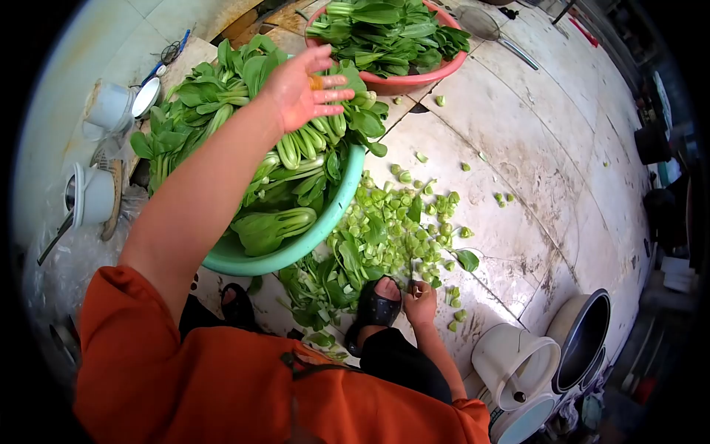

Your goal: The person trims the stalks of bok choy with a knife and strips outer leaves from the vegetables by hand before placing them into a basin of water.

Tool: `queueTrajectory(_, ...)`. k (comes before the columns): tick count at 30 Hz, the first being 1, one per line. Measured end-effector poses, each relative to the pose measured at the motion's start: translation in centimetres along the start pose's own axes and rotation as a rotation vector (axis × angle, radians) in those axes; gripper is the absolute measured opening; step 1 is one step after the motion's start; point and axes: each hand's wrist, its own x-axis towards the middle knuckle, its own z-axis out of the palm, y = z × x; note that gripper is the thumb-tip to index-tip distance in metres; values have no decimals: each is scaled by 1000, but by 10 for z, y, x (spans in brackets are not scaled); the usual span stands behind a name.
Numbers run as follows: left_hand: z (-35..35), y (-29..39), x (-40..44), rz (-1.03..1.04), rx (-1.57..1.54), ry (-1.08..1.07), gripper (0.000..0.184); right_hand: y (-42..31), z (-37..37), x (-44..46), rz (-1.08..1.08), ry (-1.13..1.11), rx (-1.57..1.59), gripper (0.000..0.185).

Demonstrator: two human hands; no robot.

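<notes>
My left hand [305, 87] is stretched out over the heap of bok choy [214, 100], fingers apart and nothing in its grasp. The heap fills a green basin [347, 196] and rises above its rim. Low down beside my right sandal [379, 305], my right hand [420, 302] is closed around what looks like a knife [412, 270], its thin blade pointing away from me. Cut bok choy ends [392, 214] and loose leaves lie scattered on the floor between that hand and the basin.
A red basin [452, 68] of bok choy stands beyond the green one, with a strainer [481, 26] nearby. To the right are a white bucket [510, 355] and a metal pot [584, 333]. White containers [95, 194] stand along the left. The tiled floor [532, 170] is stained.
</notes>
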Motion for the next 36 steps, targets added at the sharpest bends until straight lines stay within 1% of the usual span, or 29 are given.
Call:
queueTrajectory(2,-21,-33,-19,-34,101,-84,55,2,-1,1,2,-24,-8,36)
queueTrajectory(4,-41,-57,-55,-128,172,-140,40,2,-4,-1,0,-52,-26,36)
queueTrajectory(5,-49,-67,-78,-184,205,-132,38,1,-6,-2,-5,-48,-31,35)
queueTrajectory(7,-78,-87,-113,-267,298,-119,40,0,-7,0,-24,-43,-42,34)
queueTrajectory(8,-93,-91,-134,-290,319,-104,39,1,-7,2,6,-102,-20,30)
queueTrajectory(9,-107,-91,-153,-284,306,-96,39,1,-7,3,35,-162,0,26)
queueTrajectory(10,-122,-90,-171,-282,351,-70,38,0,-9,5,21,-166,-13,26)
queueTrajectory(12,-146,-81,-197,-274,371,-31,37,-5,-13,8,-56,-211,-77,22)
queueTrajectory(13,-157,-75,-208,-226,304,26,35,-28,-27,7,-73,-223,-98,22)
queueTrajectory(14,-167,-71,-219,-180,233,87,32,-52,-44,8,-35,-312,-57,23)
queueTrajectory(15,-178,-67,-225,-111,172,99,31,-71,-56,7,5,-404,-21,24)
queueTrajectory(16,-185,-62,-228,-73,114,110,31,-75,-54,13,-158,-330,-118,25)
queueTrajectory(17,-192,-57,-229,-34,54,121,31,-79,-59,20,-180,-336,-188,26)
queueTrajectory(19,-201,-49,-229,18,-8,137,30,-107,-68,30,-233,-365,-163,26)
queueTrajectory(21,-203,-46,-228,26,-56,155,31,-161,-80,27,-317,-359,-190,27)
queueTrajectory(23,-206,-46,-227,5,288,67,33,-214,-88,25,-385,-436,-224,27)
queueTrajectory(25,-215,-65,-223,52,508,-136,38,-260,-83,20,-502,-468,-205,26)
queueTrajectory(26,-205,-48,-233,-62,749,-146,41,-289,-80,13,-539,-499,-233,25)
queueTrajectory(27,-206,-53,-235,-57,723,-142,41,-315,-72,7,-572,-531,-264,24)
queueTrajectory(29,-211,-62,-234,113,1287,-315,44,-358,-51,-1,-670,-590,-203,21)
queueTrajectory(30,-212,-61,-237,94,1334,-356,45,-376,-36,-3,-689,-620,-88,19)
queueTrajectory(31,-214,-61,-239,104,1317,-343,45,-397,-24,-4,-720,-605,-97,18)
queueTrajectory(33,-219,-63,-240,89,1427,-443,44,-445,2,-12,-700,-644,39,19)
queueTrajectory(35,-225,-66,-242,105,1391,-416,42,-477,35,-10,-680,-657,147,17)
queueTrajectory(36,-227,-66,-242,120,1373,-418,41,-495,48,-13,-675,-668,130,16)
